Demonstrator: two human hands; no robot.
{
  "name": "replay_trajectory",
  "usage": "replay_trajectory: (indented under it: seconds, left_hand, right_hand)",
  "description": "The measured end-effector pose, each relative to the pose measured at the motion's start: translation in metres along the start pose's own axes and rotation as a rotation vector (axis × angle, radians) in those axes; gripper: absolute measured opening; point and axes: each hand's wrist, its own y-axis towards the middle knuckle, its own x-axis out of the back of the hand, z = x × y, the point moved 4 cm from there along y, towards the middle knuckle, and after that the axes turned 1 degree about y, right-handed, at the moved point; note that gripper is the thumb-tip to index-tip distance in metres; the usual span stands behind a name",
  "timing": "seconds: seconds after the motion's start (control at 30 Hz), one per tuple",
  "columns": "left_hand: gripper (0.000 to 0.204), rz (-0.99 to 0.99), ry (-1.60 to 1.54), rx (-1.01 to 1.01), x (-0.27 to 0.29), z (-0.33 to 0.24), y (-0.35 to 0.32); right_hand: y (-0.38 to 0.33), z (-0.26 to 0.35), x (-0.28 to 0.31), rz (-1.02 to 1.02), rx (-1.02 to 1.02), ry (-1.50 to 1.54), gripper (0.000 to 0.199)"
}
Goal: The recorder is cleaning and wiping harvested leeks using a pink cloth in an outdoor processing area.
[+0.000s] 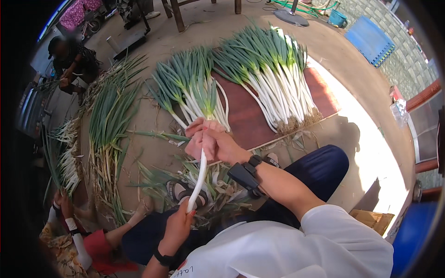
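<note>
My left hand [177, 227] is closed round the lower end of a long white green onion [200, 178], which slants upward in front of me. Higher on the same stalk, my right hand [225, 146] grips a crumpled pink cloth [197, 144] wrapped round it. Its green leaves appear to point away beyond the cloth, overlapping a pile of green onions [192, 85] behind. A larger pile of green onions [278, 78], white stems and rooty ends toward me, lies to the right on a reddish-brown board [245, 116].
Stripped leaves [222, 190] litter the ground round my sandalled feet. Untrimmed green onions [109, 125] lie at left. A co-worker [74, 215] handles onions at lower left; another person [72, 60] crouches farther back. A blue crate [368, 41] leans against the wall at far right.
</note>
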Motion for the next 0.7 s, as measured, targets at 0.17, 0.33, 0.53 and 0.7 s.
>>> replay_trajectory:
  seconds: [0.17,0.33,0.53,0.7]
  left_hand:
    - [0.035,0.061,0.247,0.058,0.007,0.014,-0.033]
    - [0.033,0.075,0.056,0.121,0.01,-0.002,-0.035]
    - [0.035,0.317,-0.94,0.388,-0.009,0.021,-0.031]
    - [0.035,0.446,-1.597,0.52,-0.02,0.029,-0.026]
  right_hand:
    - [0.007,-0.009,0.062,-0.415,-0.117,0.058,0.007]
    - [0.037,-0.006,0.092,-0.12,-0.048,-0.199,0.011]
    - [0.043,-0.008,0.069,-0.382,0.101,0.106,0.016]
    - [0.047,0.001,0.082,-0.152,0.006,0.172,0.018]
